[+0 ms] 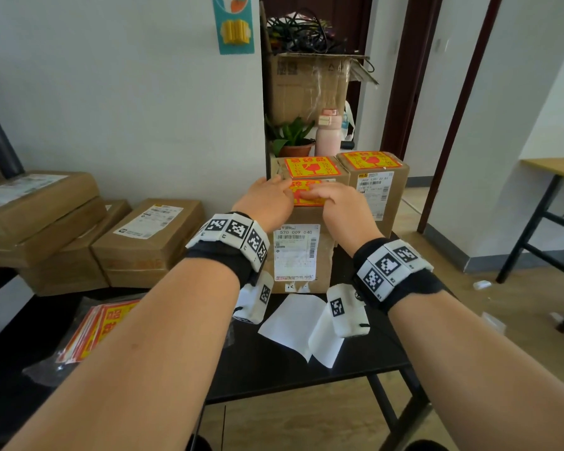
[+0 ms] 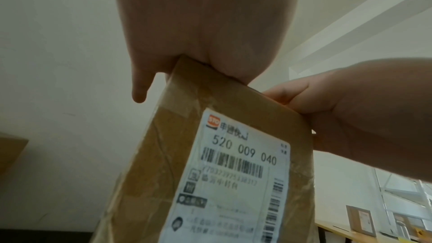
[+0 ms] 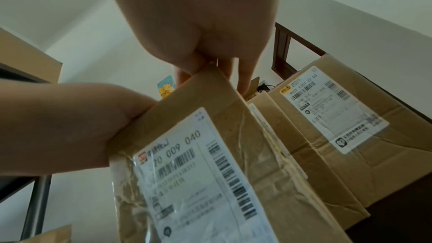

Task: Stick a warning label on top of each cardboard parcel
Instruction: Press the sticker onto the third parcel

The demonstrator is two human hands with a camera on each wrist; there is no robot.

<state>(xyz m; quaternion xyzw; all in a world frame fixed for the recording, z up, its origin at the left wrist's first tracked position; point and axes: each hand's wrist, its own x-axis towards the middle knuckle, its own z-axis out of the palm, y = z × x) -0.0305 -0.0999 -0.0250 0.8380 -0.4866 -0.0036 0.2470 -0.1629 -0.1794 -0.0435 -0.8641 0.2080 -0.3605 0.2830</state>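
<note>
Warning label [image 1: 302, 194] under both hands [image 1: 298, 198], parcel-top edge.

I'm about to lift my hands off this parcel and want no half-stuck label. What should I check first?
1. Warning label lies on top of the front parcel: ok.
2. Left hand and right hand both press it: ok.
3. Label edges flat, no bubbles: cannot tell, the hands cover them.
4. Two parcels behind already labelled: ok.
5. Spare label stack within reach on the table: ok.
6. Brown parcels at left labelled: not ok.
</note>
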